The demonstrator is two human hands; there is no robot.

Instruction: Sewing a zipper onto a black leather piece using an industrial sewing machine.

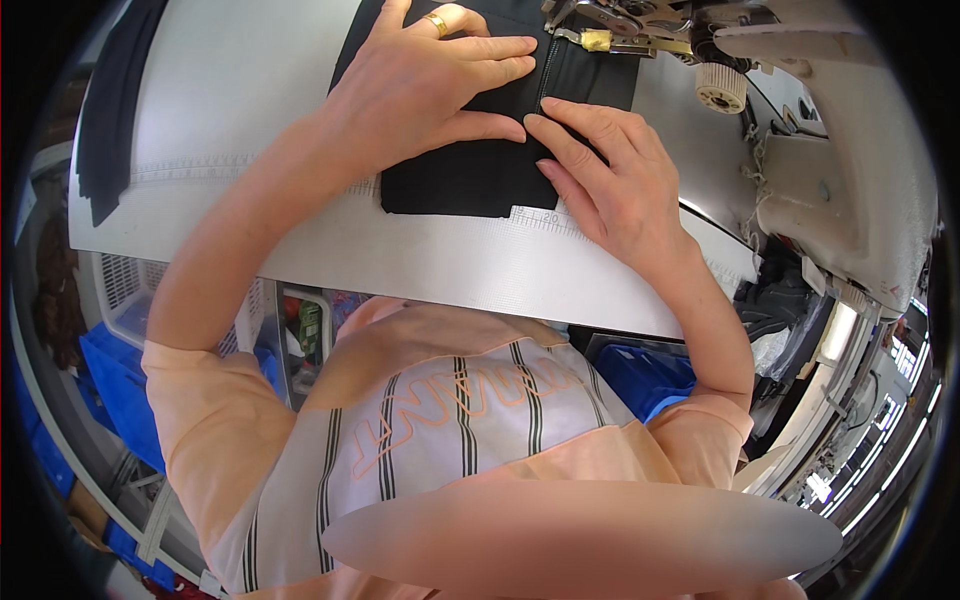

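A black fabric piece (455,180) lies flat on the sewing machine's pale bed, with a dark zipper (547,75) running along it toward the presser foot (563,33). My left hand (430,85), a gold ring on one finger, rests on the cloth left of the zipper with its fingers spread. On the right, my right hand (615,170) touches the cloth and the zipper's near end with its fingertips. Its thumb is apart from the fingers. The needle point cannot be made out.
The sewing machine head (830,140) stands at the right, with a ridged knob (722,88). Another dark cloth (115,110) hangs at the table's left. A printed ruler strip (190,168) crosses the tabletop. Below are a white basket (130,290) and blue bins (125,385).
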